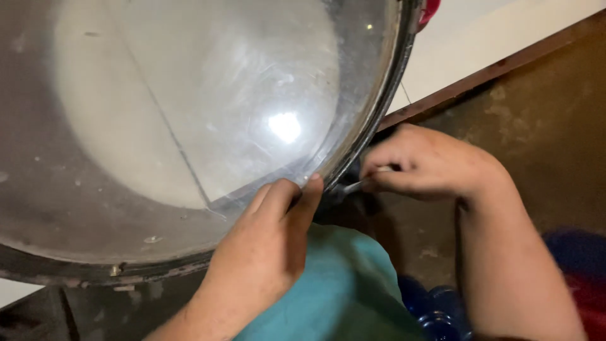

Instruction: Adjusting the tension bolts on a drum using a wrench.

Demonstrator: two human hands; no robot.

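A large round clear dome (189, 107) with a dark metal rim (372, 120) fills the upper left. My left hand (265, 246) presses its fingers against the rim's lower right edge. My right hand (429, 164) grips a thin metal tool (353, 186), and the tool's tip touches the rim beside my left fingertips. The tool's handle is hidden inside my fist.
A teal cloth (334, 290) lies below my hands. Blue plastic bottle tops (435, 309) sit at the bottom right. A brown floor (536, 126) with a dark edge strip (492, 69) meets a pale wall (492, 31). A red object (430, 9) peeks over the rim.
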